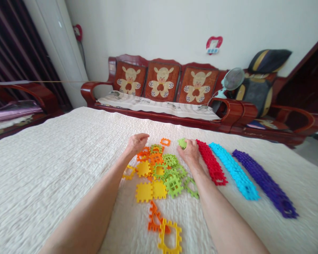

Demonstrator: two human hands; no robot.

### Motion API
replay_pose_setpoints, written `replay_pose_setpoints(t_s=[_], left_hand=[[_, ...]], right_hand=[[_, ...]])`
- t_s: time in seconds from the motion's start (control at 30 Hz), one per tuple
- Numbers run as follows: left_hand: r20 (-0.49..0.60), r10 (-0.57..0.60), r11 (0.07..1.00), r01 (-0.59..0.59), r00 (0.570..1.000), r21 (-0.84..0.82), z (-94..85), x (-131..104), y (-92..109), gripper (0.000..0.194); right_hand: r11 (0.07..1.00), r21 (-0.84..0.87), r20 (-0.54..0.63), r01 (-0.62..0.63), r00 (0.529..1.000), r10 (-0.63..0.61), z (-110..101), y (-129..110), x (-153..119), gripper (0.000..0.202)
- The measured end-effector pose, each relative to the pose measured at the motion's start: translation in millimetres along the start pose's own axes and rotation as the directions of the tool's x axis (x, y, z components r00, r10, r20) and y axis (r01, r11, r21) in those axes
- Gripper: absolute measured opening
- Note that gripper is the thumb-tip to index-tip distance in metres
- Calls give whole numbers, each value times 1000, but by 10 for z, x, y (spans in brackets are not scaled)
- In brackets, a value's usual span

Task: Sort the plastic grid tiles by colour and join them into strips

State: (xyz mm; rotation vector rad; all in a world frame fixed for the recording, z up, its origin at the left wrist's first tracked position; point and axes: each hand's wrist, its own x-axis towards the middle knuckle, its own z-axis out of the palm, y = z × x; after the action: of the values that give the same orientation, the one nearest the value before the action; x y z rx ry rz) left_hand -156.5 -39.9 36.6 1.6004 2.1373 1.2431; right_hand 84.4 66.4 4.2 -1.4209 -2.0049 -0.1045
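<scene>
My right hand (190, 152) is closed on a light green building tile (182, 143) at the far right of the loose heap. My left hand (138, 143) hovers by the heap's far left side, its fingers curled together; anything inside them is hidden. Between and below my hands lie orange tiles (156, 158), yellow tiles (144, 192) and green tiles (174, 186), all with notched edges and some with window cutouts. A small orange frame piece (165, 141) lies apart beyond the heap. Closer to me, a yellow frame tile (170, 237) overlaps an orange triangular piece (155, 218).
To the right lie three long rows of tiles: a red row (211, 162), a light blue row (234, 171) and a purple row (265, 183). They rest on a white quilted cover (69, 169). A wooden sofa (159, 112) and a fan (233, 79) stand beyond.
</scene>
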Motion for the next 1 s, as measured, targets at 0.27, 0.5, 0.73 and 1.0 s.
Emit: replay_pose_setpoints(t_s=[0.27, 0.5, 0.73, 1.0], left_hand=[[497, 465, 854, -519, 733, -34, 135, -353, 665, 36], [603, 474, 771, -633, 642, 68, 189, -354, 642, 31], [589, 340, 897, -440, 733, 30, 0, -244, 540, 28], [460, 176, 965, -245, 870, 95, -239, -125, 444, 35]], right_hand=[[1000, 30, -5, -2, 1000, 3, -22, -21, -3, 43], [1000, 24, -18, 14, 1000, -14, -42, -23, -13, 39], [999, 12, -29, 30, 999, -30, -37, -9, -20, 38], [999, 14, -23, 31, 999, -31, -2, 9, -7, 39]])
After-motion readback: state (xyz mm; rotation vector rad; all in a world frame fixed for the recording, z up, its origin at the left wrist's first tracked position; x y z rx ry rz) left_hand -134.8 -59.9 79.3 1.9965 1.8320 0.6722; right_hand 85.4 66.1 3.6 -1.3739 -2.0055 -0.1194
